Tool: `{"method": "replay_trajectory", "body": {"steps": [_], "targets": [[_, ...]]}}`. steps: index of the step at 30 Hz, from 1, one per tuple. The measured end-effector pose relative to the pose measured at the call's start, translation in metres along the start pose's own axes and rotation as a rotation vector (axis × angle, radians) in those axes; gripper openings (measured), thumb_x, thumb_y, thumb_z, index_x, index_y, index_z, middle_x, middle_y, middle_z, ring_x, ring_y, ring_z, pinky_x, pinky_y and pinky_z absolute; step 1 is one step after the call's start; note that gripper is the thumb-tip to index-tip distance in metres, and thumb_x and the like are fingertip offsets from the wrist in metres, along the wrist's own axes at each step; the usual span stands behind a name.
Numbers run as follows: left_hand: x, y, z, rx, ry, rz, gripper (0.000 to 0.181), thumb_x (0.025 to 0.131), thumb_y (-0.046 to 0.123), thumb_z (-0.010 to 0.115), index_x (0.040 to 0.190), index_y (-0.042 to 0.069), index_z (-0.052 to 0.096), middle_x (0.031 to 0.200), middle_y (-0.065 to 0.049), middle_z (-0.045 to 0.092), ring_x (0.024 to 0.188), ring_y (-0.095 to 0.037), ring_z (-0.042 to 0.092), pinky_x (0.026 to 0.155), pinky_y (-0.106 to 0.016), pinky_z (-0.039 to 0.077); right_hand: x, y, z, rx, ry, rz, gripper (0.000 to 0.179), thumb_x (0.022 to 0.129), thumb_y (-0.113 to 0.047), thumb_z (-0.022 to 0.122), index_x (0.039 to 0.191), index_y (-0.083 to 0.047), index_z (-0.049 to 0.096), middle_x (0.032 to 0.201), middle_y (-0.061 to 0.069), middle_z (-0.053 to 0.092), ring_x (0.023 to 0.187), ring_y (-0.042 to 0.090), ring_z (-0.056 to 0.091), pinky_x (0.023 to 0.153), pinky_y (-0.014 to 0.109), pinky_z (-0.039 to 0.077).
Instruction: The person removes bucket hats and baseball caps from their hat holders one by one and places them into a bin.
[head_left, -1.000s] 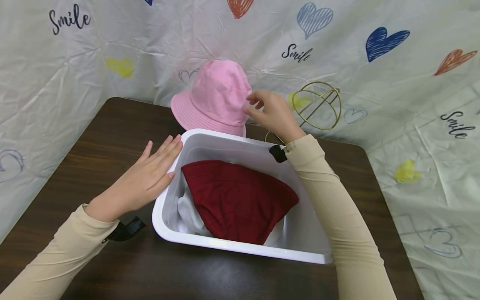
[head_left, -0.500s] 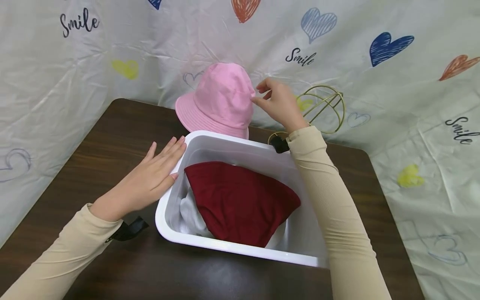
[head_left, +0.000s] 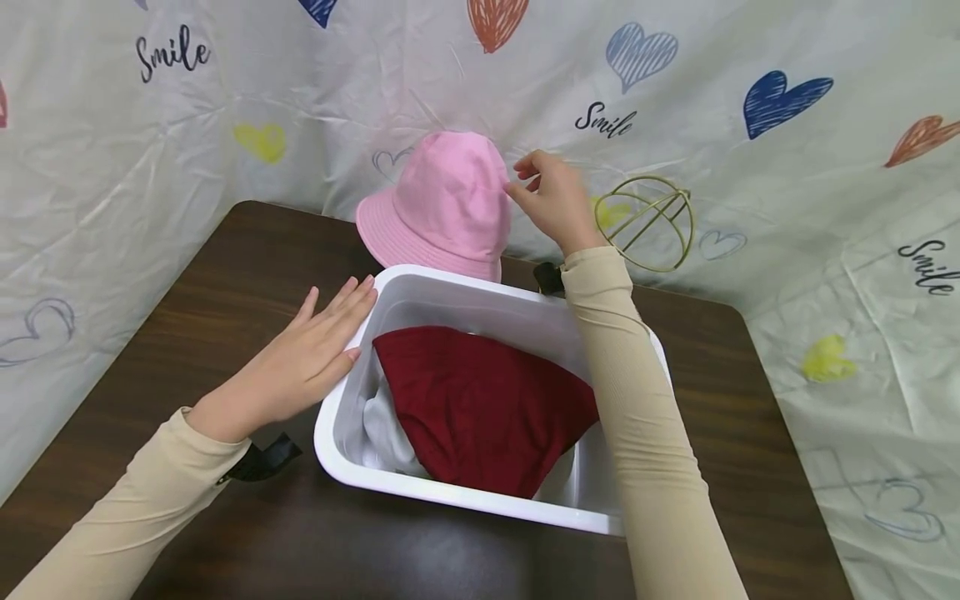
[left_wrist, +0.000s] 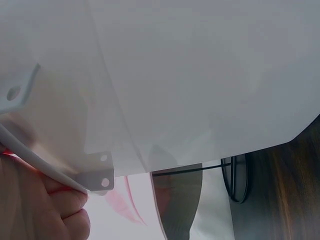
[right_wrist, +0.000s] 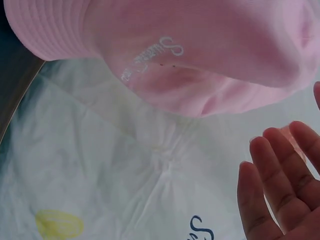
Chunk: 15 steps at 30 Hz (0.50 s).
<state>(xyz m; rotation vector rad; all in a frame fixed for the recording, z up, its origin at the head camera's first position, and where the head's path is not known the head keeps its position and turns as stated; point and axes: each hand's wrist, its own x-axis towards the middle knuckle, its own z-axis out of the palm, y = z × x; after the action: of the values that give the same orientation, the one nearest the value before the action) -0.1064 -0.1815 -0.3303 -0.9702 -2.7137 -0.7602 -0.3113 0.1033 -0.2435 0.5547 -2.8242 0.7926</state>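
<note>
A pink bucket hat (head_left: 457, 200) stands at the back of the table, crown up. My right hand (head_left: 555, 200) is at the right side of its crown, thumb tip right at the cloth. In the right wrist view the fingers (right_wrist: 280, 175) are loosely bent and apart from the hat, with white lettering on the pink crown. My left hand (head_left: 300, 358) rests with straight fingers on the left rim of a white plastic basin (head_left: 465, 499). Inside lies a dark red fabric piece (head_left: 480, 408), shaped like a flattened bucket hat, over white cloth (head_left: 386, 433).
A gold wire stand (head_left: 687, 193) rises behind my right forearm, its base partly hidden. The brown wooden table (head_left: 210, 308) ends against a white curtain (head_left: 840, 250) printed with hearts and "Smile". Black straps are on both wrists.
My right hand has moved up along the side of the pink hat's crown. The left hand stays on the basin rim. The whole view has shifted slightly.
</note>
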Motion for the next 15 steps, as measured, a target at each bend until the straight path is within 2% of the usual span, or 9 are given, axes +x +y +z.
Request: {"method": "replay_trajectory", "body": {"steps": [5,9,15], "targets": [[0.0,0.0,0.002,0.001,0.006,-0.002,0.06,0.098,0.018,0.042,0.149,0.0,0.016,0.156,-0.016,0.014,0.143,-0.03,0.009,0.109,-0.059,0.004,0.003,-0.001,0.008,0.066,0.006,0.005,0.029,0.089,-0.018,0.063,0.111,0.0,0.061,0.106,0.013,0.065,0.092,0.026,0.062,0.082,0.033,0.046],[-0.001,0.001,0.003,0.002,0.008,-0.002,0.061,0.097,0.018,0.042,0.149,-0.001,0.016,0.155,-0.017,0.015,0.143,-0.03,0.009,0.109,-0.059,0.005,0.002,0.006,0.015,0.182,0.009,0.04,0.029,0.088,-0.017,0.064,0.111,0.001,0.063,0.103,0.015,0.066,0.088,0.026,0.063,0.08,0.028,0.047],[-0.001,0.0,0.002,0.008,0.012,-0.003,0.061,0.098,0.018,0.042,0.15,0.0,0.016,0.157,-0.014,0.012,0.143,-0.03,0.009,0.109,-0.059,0.005,0.0,0.021,0.022,0.362,0.025,0.071,0.026,0.088,-0.016,0.066,0.107,0.002,0.066,0.099,0.014,0.066,0.081,0.016,0.059,0.075,0.021,0.044]]}}
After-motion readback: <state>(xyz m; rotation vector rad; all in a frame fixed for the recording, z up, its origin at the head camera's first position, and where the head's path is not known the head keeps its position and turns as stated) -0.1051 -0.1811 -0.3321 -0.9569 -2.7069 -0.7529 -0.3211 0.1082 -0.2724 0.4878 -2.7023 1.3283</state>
